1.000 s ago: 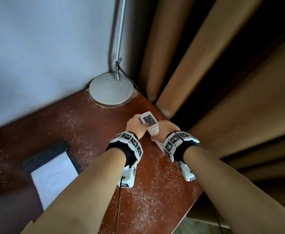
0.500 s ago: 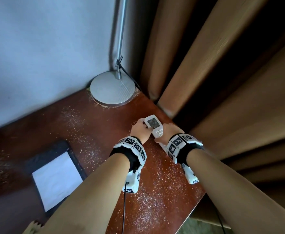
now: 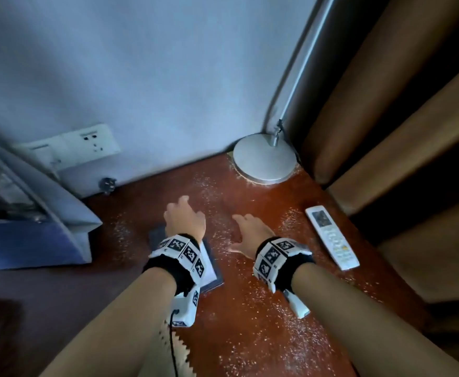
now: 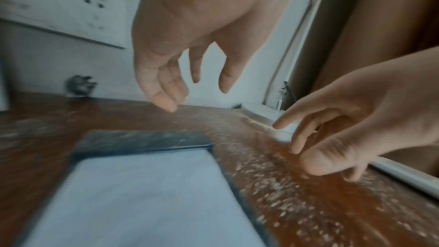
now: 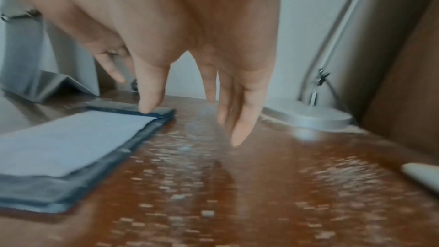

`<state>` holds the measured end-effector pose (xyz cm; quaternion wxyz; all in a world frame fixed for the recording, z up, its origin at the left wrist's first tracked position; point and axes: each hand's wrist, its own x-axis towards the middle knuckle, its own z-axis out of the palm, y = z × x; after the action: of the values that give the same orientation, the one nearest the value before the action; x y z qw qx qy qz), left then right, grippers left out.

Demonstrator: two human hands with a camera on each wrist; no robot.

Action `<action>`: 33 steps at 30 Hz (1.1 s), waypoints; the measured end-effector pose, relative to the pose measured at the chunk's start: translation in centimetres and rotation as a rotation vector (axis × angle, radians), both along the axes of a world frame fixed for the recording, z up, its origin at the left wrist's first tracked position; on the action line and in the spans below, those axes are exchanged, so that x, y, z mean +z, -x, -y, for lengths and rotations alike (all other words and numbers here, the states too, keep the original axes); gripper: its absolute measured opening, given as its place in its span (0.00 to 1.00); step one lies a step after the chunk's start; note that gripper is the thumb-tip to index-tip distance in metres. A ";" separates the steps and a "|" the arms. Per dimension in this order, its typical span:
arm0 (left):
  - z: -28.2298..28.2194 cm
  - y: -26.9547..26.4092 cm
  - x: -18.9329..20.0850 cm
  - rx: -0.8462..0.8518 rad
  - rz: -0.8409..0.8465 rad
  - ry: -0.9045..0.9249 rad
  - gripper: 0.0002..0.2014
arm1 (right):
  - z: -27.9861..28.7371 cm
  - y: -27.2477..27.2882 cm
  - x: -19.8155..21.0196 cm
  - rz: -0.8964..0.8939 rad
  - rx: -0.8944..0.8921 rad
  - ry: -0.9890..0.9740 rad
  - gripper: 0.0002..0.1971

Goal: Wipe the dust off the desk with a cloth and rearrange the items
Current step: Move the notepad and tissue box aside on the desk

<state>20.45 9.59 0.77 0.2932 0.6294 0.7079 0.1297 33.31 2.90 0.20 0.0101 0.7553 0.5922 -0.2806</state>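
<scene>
Over the dusty desk [image 3: 250, 322] | my left hand [image 3: 186, 220] hangs loose and empty above the folder [image 4: 147, 142] | my right hand [image 3: 250, 231] spread, holding nothing, beside it | remote [image 3: 331, 238] parked at the right edge, likely clearing space for wiping | no cloth visible.

A pale wall [image 3: 141, 77] backs the scene, with a white socket plate [image 3: 86, 144] low on it. Brown curtains [image 3: 386, 104] hang in folds at the right. A small dark knob-like thing [image 3: 107, 184], too blurred to identify, sits at the foot of the wall.
</scene>
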 end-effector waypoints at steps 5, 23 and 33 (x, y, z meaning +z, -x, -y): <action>1.8 6.4 -1.5 0.152 -0.109 0.203 0.34 | -1.2 6.2 -1.9 -0.071 -0.055 0.158 0.42; 3.7 5.8 -2.6 0.162 0.029 0.350 0.37 | -2.2 5.0 -3.2 -0.320 -0.385 0.251 0.42; 4.3 -3.7 -1.4 -0.085 0.112 0.312 0.33 | 0.7 -5.0 -0.9 -0.272 -0.590 0.152 0.41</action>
<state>24.14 5.29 -0.62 0.4315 0.5975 0.6746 0.0404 38.32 2.19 -0.68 -0.0945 0.8469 0.3213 -0.4130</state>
